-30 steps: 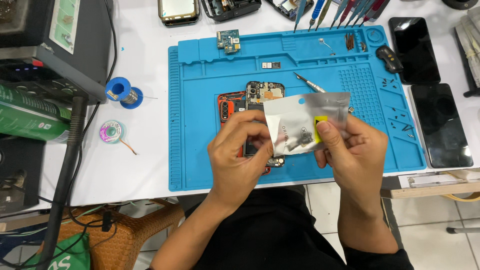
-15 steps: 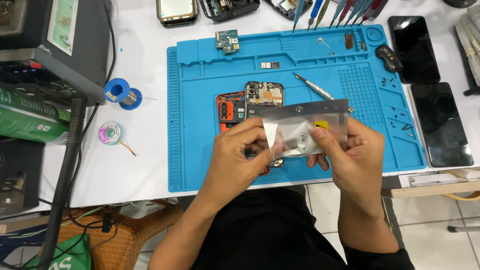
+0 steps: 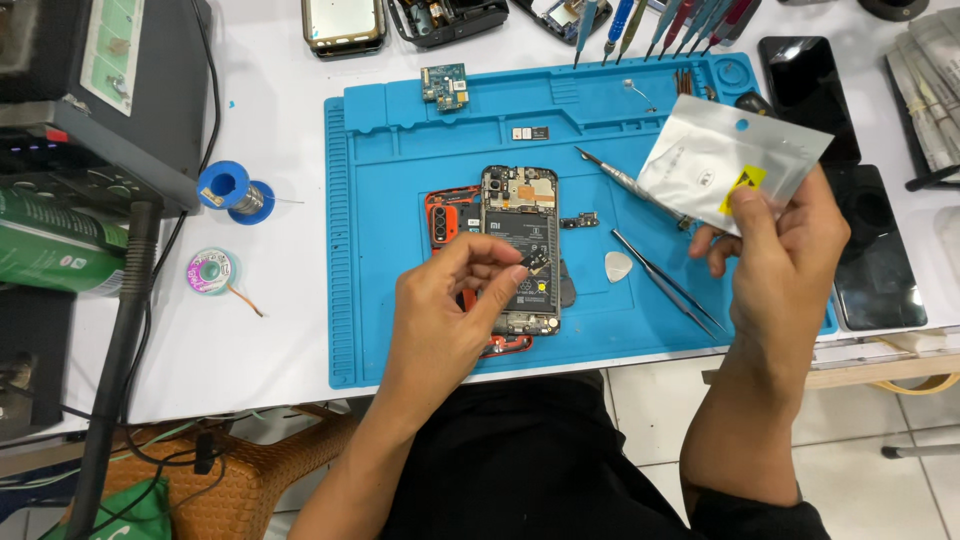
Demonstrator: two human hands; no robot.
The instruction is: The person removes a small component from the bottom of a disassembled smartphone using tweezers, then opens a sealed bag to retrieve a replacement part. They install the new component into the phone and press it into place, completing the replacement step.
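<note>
Surface: white bench [image 3: 260,330] is carrying a blue mat [image 3: 400,250], which is lying flat before the person.
Phone: an opened phone [image 3: 520,250] is lying face down at the mat's middle, its battery and boards showing; an orange frame [image 3: 445,220] is peeking out from under its left edge.
Left hand: the left hand [image 3: 445,315] is hovering over the phone's lower half, thumb and forefinger pressed together on a small dark part [image 3: 535,262], the other fingers curling under.
Right hand: the right hand [image 3: 785,260] is raised over the mat's right edge, pinching a silver bag [image 3: 725,160] by its lower corner; the bag is tilting up and away, well apart from the phone.
Bag: it is flat, with a yellow label near the fingers and a round hole at its top.
Tools: tweezers [image 3: 665,280] are lying aslant on the mat between phone and right hand; a second, slimmer tool [image 3: 625,182] is lying above them, its far end going behind the bag; a white pick [image 3: 618,266] is sitting just beside the tweezers.
Board: a small circuit board [image 3: 445,85] is resting in the mat's upper tray.
Left side: a blue solder spool [image 3: 228,187] and a smaller wick reel [image 3: 210,270] are sitting on the bench, near a grey machine [image 3: 120,90].
Right side: two dark screens [image 3: 875,240] are lying just off the mat.
</note>
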